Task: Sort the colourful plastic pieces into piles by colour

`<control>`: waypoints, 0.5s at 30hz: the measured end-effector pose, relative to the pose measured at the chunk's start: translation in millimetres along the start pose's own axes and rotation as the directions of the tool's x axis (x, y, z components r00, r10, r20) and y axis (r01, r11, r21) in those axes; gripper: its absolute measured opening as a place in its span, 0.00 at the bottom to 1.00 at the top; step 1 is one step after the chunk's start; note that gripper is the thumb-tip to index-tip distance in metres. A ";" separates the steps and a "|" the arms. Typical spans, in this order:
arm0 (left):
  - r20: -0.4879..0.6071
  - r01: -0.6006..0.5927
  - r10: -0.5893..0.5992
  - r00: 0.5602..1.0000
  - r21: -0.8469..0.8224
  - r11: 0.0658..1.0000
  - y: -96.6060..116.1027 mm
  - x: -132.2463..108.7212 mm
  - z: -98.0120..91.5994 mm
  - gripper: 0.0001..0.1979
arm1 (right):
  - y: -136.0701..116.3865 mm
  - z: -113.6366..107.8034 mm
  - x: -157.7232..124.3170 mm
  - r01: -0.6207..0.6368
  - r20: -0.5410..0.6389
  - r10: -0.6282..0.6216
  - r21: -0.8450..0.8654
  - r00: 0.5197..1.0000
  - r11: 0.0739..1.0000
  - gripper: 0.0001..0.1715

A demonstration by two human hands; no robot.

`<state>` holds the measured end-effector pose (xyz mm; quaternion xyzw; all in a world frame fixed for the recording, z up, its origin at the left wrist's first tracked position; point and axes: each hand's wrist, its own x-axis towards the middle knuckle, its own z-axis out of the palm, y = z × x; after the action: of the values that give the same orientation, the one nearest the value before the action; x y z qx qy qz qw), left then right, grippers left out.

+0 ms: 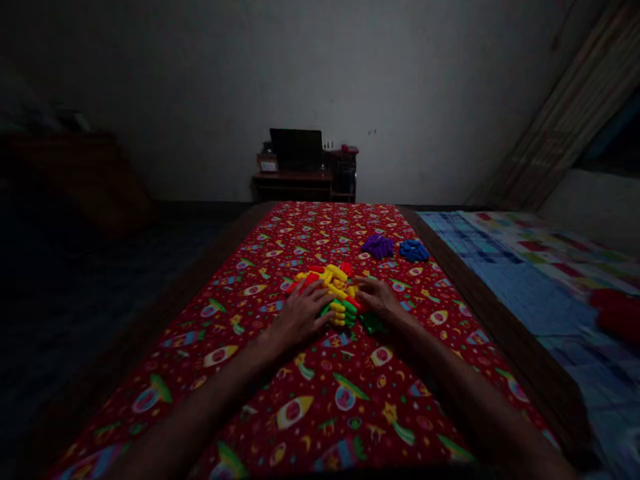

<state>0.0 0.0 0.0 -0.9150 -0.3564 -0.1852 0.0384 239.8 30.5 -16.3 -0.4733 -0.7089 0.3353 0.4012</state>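
Note:
A pile of small plastic-looking pieces (338,281) in yellow, red and green lies mid-table; the pieces look long and rounded, but their exact kind is hard to make out. My left hand (300,312) rests at the pile's left side, fingers stretched over red and yellow pieces, thumb by a stack of yellow ones (338,313). On the right side, my right hand (381,298) reaches in with its fingers apart, touching the pile's edge. Dark green pieces (371,324) lie just under that wrist. Neither hand visibly lifts a piece.
Farther back on the right sit a purple heap (379,247) and a blue heap (414,251). A red patterned cloth (320,380) covers the long table. Against the far wall stands a small desk (293,179) with a dark screen (298,149). Blue checked bedding (505,280) lies to the right.

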 end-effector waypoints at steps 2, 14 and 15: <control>-0.049 0.053 -0.053 0.997 -0.019 0.998 -12.1 -3.1 3.5 0.16 | 2.0 -3.6 -0.2 -0.009 -0.031 0.009 -0.008 0.999 1.000 0.25; -0.291 0.110 -0.195 0.937 -0.285 0.952 -41.2 -19.9 22.1 0.16 | 41.8 -47.3 0.9 -0.121 -0.403 0.138 0.068 0.905 0.990 0.28; -0.297 0.108 -0.195 0.935 -0.286 0.952 -41.6 -20.4 22.6 0.16 | 47.0 -60.4 -2.0 -0.154 -0.460 0.166 0.064 0.872 0.986 0.30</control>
<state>-34.5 22.4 -31.0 -0.8387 -0.3875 -0.3806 -0.0411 312.8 49.8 -29.7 -0.5914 -0.5467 0.2535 0.5359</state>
